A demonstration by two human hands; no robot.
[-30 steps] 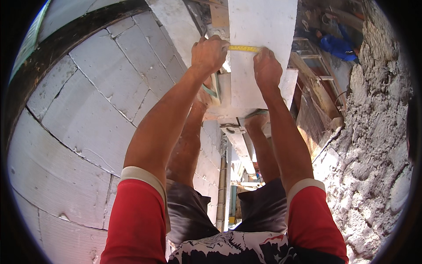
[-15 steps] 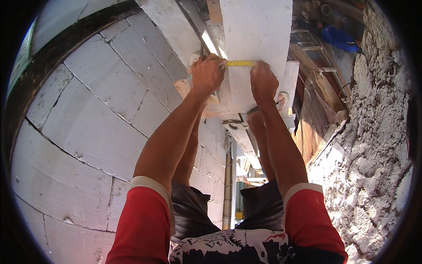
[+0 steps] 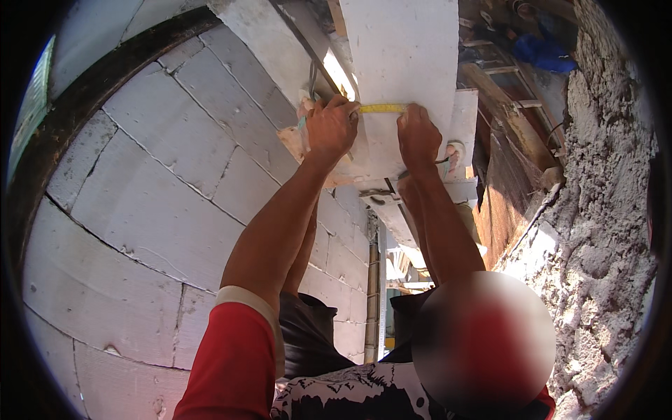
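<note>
A yellow tape measure [image 3: 382, 108] is stretched sideways across a pale block [image 3: 402, 52] in front of me. My left hand [image 3: 331, 130] pinches the tape's left end near the block's left edge. At the other end, my right hand [image 3: 419, 137] is closed with its fingers curled on the tape, over the block's right part. The tape's case does not show; my right hand may hide it. Beneath the block lies a pale board [image 3: 374, 166], with my feet in sandals on either side of the block.
A wall of large white blocks [image 3: 161, 203] rises on my left, with a dark beam [image 3: 112, 70] along its top. Rough grey masonry [image 3: 595, 231] stands on my right. Wooden timbers [image 3: 511, 115], brown netting [image 3: 507, 189] and a blue cloth [image 3: 542, 52] lie beyond the block's right side.
The view has shifted slightly. Both hands keep their hold on the stretched tape, and the visible stretch of tape looks a little shorter. A round blur now covers my right sleeve.
</note>
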